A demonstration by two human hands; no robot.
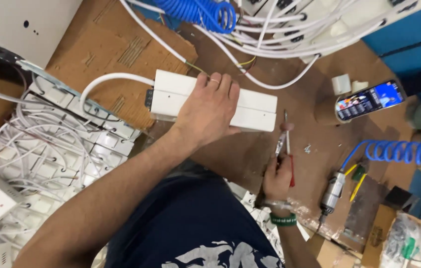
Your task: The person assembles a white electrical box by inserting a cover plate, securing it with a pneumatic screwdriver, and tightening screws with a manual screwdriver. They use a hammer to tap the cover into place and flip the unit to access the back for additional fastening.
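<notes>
Left hand (209, 110) lay flat, fingers spread, pressing the white power strip casing (214, 100) at bench centre. Right hand (278, 176) fingers pinched a red-handled screwdriver (286, 144) beside the casing. Casing appeared closed; a loose screw (308, 148) remained unfitted nearby.

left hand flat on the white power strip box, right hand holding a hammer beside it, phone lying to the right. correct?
Not a hammer: the head view shows the right hand gripping a red-handled screwdriver. The left hand does lie flat on the white power strip box, and the phone lies to the right.
</notes>
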